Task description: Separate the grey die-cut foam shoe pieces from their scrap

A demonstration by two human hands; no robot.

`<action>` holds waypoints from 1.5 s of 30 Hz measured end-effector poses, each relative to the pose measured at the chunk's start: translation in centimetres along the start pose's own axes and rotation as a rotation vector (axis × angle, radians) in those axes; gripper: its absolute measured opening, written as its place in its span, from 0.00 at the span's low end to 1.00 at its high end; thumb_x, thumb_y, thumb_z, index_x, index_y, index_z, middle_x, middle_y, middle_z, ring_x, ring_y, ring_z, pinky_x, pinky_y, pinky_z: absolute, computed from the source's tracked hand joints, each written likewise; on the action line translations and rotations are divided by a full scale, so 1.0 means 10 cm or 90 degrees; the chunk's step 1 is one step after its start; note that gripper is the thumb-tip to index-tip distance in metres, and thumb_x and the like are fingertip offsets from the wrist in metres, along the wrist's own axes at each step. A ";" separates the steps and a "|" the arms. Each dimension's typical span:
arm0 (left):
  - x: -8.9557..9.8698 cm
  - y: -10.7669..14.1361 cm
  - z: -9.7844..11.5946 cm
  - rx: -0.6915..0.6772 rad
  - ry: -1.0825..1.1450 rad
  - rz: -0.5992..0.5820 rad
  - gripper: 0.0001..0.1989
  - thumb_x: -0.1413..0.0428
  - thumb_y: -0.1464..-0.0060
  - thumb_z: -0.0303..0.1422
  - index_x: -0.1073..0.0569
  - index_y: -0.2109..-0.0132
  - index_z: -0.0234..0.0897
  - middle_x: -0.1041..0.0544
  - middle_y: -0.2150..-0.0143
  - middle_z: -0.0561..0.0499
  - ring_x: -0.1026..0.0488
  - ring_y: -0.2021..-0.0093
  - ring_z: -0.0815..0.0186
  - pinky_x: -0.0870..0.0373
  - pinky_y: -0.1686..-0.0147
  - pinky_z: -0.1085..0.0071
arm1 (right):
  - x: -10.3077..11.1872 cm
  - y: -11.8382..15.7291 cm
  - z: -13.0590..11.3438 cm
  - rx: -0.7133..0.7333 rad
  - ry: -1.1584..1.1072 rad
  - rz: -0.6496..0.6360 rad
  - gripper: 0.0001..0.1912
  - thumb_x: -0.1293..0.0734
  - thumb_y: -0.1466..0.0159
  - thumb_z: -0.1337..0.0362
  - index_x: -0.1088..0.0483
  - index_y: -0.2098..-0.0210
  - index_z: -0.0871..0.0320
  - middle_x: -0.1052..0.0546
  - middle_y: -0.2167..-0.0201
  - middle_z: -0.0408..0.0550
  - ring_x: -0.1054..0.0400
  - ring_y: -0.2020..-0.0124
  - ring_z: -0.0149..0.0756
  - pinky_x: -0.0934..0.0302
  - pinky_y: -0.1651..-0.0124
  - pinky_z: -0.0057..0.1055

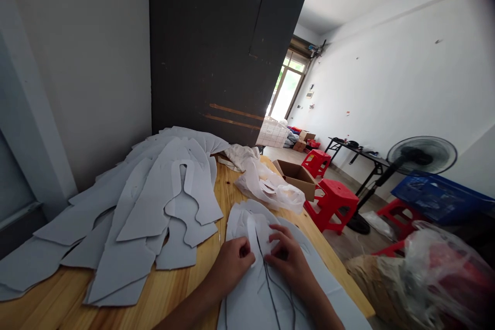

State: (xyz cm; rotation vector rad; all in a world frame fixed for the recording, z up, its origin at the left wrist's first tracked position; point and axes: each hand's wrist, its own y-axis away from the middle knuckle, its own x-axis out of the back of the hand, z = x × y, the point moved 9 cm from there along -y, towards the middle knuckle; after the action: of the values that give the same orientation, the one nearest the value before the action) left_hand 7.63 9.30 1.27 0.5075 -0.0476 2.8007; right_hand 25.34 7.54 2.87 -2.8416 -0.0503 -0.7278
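Observation:
Several white cut sheets, soft like foam or fabric, lie on the table before me, one with a long slit and a pale strip (pixel 251 232) beside it. My left hand (pixel 235 259) is closed, thumb and forefinger pinched at the lower end of the strip. My right hand (pixel 286 253) rests just right of the slit on the white cut piece (pixel 255 294). Its thumb and a finger come together at the slit's edge, while the other fingers are bent and slightly apart. Dark edge lines run down between my wrists. The fingertips' exact grip is partly hidden.
A heap of similar white pieces (pixel 143 201) covers the left of the wooden table (pixel 232 180). Beyond my hands lie a clear plastic bag (pixel 278 191) and a crumpled cloth (pixel 243 156). Off the right edge stand a cardboard box (pixel 296 178), red stools (pixel 335 203) and a fan (pixel 421 155).

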 end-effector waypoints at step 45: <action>0.05 -0.05 0.03 -0.045 -0.056 -0.007 0.08 0.46 0.52 0.27 0.37 0.75 0.41 0.32 0.74 0.57 0.33 0.69 0.65 0.42 0.67 0.69 | 0.06 -0.18 0.13 -0.059 0.055 0.049 0.08 0.29 0.43 0.59 0.26 0.68 0.57 0.27 0.74 0.42 0.36 0.70 0.38 0.43 0.66 0.32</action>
State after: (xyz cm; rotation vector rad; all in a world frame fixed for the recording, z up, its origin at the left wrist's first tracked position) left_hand 7.40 9.88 1.68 0.6113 -0.1613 2.7532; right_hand 26.34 9.61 2.40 -2.8763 0.1078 -0.8574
